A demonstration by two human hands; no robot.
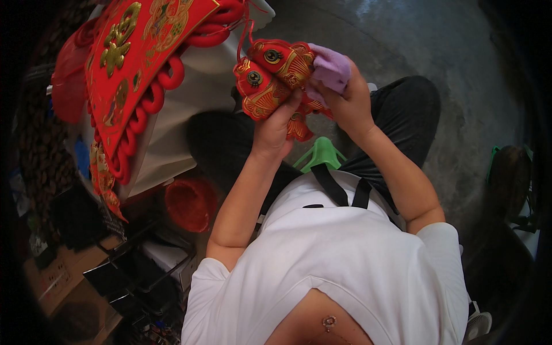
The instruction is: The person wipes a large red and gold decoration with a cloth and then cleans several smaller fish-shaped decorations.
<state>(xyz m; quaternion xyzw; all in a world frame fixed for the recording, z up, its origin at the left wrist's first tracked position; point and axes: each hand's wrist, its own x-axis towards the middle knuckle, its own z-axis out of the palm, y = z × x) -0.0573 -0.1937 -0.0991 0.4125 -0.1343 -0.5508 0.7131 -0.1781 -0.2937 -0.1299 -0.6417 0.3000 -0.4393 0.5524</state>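
My left hand grips a pair of red and gold fabric fish ornaments, its thumb on the lower fish. In my right hand is a folded purple cloth, pressed against the right edge of the upper fish. Red cords run up from the fish towards a large red diamond-shaped hanging decoration at the upper left, which has a raised gold character and looped red cord along its edge. Part of the fish tails is hidden behind my hands.
The large decoration lies over a pale-covered surface at my left. Below that stands a red plastic bucket. A green plastic stool shows between my knees. Cardboard and black-framed items are at the lower left, a white fan at the lower right.
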